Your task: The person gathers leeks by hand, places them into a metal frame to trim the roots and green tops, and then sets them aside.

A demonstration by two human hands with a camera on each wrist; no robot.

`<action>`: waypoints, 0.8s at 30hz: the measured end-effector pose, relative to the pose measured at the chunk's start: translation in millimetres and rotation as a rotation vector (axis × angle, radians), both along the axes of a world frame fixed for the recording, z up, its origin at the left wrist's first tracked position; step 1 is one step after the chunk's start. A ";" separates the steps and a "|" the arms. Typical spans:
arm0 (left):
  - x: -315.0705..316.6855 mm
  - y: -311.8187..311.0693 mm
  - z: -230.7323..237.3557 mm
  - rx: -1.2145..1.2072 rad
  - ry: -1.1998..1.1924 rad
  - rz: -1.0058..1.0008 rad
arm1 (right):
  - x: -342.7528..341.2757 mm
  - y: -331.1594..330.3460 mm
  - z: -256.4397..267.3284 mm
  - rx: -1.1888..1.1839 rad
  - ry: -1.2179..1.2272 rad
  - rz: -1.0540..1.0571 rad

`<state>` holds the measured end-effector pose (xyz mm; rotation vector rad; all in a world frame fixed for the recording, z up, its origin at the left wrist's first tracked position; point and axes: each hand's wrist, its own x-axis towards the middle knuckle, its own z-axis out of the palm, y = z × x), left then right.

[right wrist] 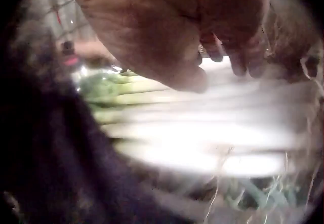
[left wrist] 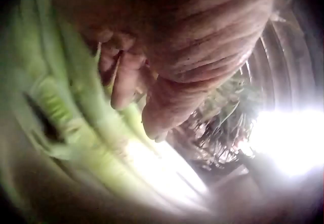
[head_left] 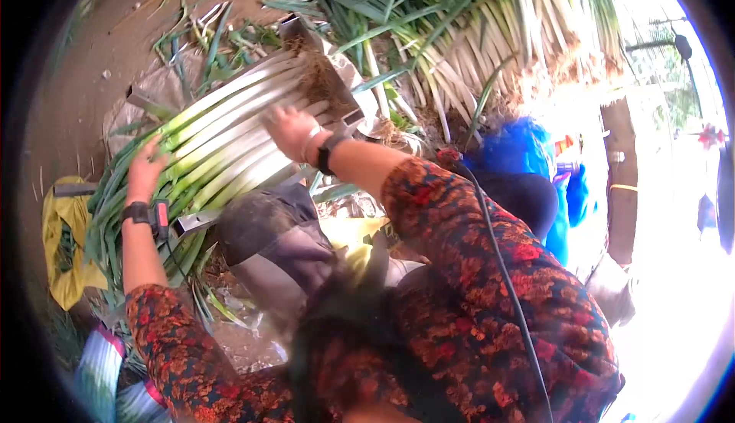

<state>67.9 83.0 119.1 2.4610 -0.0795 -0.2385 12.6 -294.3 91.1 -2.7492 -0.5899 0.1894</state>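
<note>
Long leeks (head_left: 230,128) lie side by side in a metal frame (head_left: 200,221), white ends with roots toward its upper right bar and green leaves hanging off at the left. My left hand (head_left: 145,169) is at the green part of the row. In the left wrist view its thumb and bent fingertips come down right at the green stalks (left wrist: 96,112). My right hand (head_left: 291,132) rests over the white shafts close to the roots. In the right wrist view, its fingers point down onto the white shafts (right wrist: 217,117), thumb apart from them.
A large heap of leeks (head_left: 498,48) lies at the top right, roots toward me. Yellow cloth (head_left: 65,247) hangs at the left. Leaf scraps (head_left: 218,36) litter the ground beyond the frame. My covered knee (head_left: 264,220) is close to its near side. A dark cable (head_left: 501,247) runs down my sleeve.
</note>
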 end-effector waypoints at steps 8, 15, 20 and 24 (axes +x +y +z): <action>-60.3 -207.8 205.8 -0.321 -0.453 0.066 | -130.1 -112.6 -65.9 0.167 0.279 -0.183; -101.8 -396.3 104.8 -0.907 0.308 -0.089 | -86.9 -306.3 -183.3 -0.099 0.350 -0.860; -80.0 -416.0 99.4 -0.612 0.182 -0.309 | -13.5 -422.2 -122.9 -0.175 0.233 -0.999; -69.2 -425.4 117.4 -0.780 0.414 -0.159 | 39.0 -475.3 -130.5 -0.179 0.158 -1.008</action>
